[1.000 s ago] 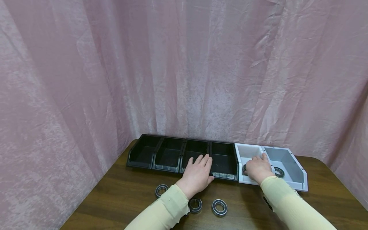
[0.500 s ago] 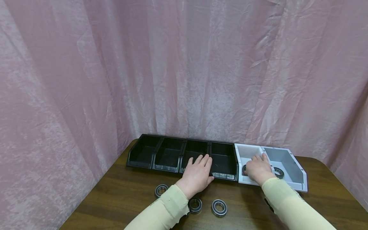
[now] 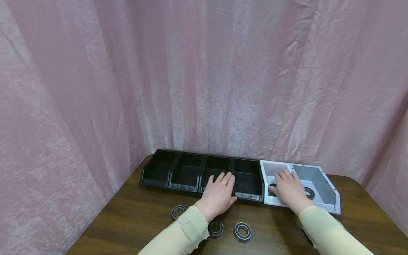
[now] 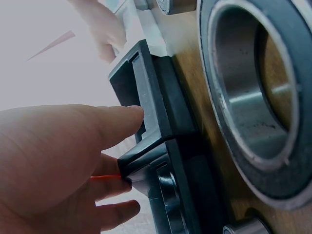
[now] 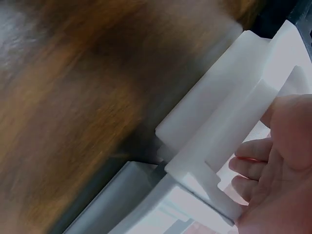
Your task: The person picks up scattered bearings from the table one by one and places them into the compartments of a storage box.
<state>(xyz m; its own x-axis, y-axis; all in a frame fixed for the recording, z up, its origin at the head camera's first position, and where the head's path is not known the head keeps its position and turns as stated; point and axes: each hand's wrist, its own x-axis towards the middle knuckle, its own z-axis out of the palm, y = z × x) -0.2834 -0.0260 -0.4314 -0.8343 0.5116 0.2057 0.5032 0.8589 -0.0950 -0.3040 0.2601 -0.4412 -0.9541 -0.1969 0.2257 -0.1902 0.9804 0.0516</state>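
Note:
My left hand (image 3: 217, 196) rests with straight fingers at the front of the black bins (image 3: 186, 171), its fingertips over the third one from the left. In the left wrist view the fingers of the left hand (image 4: 63, 161) touch the bin's edge and hold nothing. My right hand (image 3: 291, 189) lies over the white bin (image 3: 275, 166), fingers loosely extended into it. A ball bearing (image 3: 272, 191) sits in that bin beside the right thumb, partly covered by the hand. In the right wrist view the right hand (image 5: 287, 161) shows no bearing between its fingers.
Three bearings lie on the wooden table (image 3: 134, 219): a left bearing (image 3: 178, 211), a middle bearing (image 3: 216, 228) next to the left sleeve, and a right bearing (image 3: 242, 232). The grey bin (image 3: 326, 184) at the right end holds another bearing (image 3: 309, 192). A pink curtain (image 3: 204, 71) hangs behind.
My right hand has straightened its fingers and shifted slightly toward the right and front, from a more bent pose in the white bin. The left hand stays put.

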